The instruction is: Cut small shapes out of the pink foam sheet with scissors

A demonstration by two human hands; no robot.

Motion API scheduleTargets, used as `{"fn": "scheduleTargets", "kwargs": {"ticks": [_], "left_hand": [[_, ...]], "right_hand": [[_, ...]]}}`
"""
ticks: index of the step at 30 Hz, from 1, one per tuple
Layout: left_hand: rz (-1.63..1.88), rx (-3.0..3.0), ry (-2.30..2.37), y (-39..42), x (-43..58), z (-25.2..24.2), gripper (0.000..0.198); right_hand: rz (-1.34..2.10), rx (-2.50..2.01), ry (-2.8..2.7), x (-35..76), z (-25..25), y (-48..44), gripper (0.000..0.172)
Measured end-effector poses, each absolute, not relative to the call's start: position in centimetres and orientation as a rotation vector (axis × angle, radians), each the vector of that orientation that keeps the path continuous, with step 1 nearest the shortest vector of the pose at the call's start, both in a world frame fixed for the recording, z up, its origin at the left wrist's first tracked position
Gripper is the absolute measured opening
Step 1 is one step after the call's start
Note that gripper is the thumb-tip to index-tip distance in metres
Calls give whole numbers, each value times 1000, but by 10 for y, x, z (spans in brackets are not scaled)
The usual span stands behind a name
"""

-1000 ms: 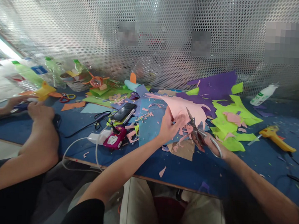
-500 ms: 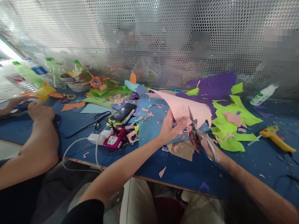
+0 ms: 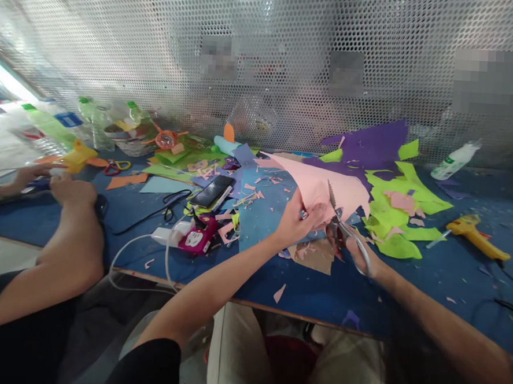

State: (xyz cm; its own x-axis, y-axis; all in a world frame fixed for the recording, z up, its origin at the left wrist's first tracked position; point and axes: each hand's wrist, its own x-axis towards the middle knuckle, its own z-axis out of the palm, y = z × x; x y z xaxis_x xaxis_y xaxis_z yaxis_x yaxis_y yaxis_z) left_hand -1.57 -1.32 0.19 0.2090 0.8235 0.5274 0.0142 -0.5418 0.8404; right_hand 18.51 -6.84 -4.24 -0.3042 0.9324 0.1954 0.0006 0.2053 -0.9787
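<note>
1. Fingers of the left hand (image 3: 297, 216) closed to a narrow pinch on the near edge of the pink sheet (image 3: 311, 181), thumb in front; I cannot see how the fingertips behind it lie.
2. Right hand (image 3: 359, 253): I note it curled around the handles of the scissors (image 3: 339, 225). One blade lies over the face of the sheet, tip pointing up the frame; how far the blades stand apart, I cannot tell.
3. Pink sheet sits curled, just right of frame centre, with a ragged right edge. In my view it overlaps a blue sheet (image 3: 256, 229); a brown piece (image 3: 321, 264) strewn with scraps lies just below the hands.
4. Against one second ago: the sheet's right edge reaches further right, the left hand has shifted slightly right, and the right hand is nearer to it.
5. Markings: white bottle (image 3: 456, 161), upper right, carries green print too small for me to read. Clear bottle (image 3: 69, 121), upper left, has a blue label, illegible from here. Magenta power adapter (image 3: 198, 239), lower left of centre, shows a pale patch with dark marks; I cannot resolve them.
</note>
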Motion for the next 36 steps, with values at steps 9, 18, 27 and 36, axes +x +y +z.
{"fn": "scheduleTargets", "kwargs": {"ticks": [9, 18, 27, 36], "left_hand": [[1402, 1833, 827, -12, -17, 1, 46], [1334, 1891, 845, -10, -18, -1, 38], [1485, 1868, 978, -16, -13, 3, 26], [1861, 2251, 862, -5, -17, 35, 17]], "right_hand": [[1183, -900, -1636, 195, -48, -62, 57], [1218, -983, -1554, 191, -41, -65, 58], [1120, -978, -1515, 179, -34, -67, 56], [1148, -855, -1476, 182, -30, -67, 57]]}}
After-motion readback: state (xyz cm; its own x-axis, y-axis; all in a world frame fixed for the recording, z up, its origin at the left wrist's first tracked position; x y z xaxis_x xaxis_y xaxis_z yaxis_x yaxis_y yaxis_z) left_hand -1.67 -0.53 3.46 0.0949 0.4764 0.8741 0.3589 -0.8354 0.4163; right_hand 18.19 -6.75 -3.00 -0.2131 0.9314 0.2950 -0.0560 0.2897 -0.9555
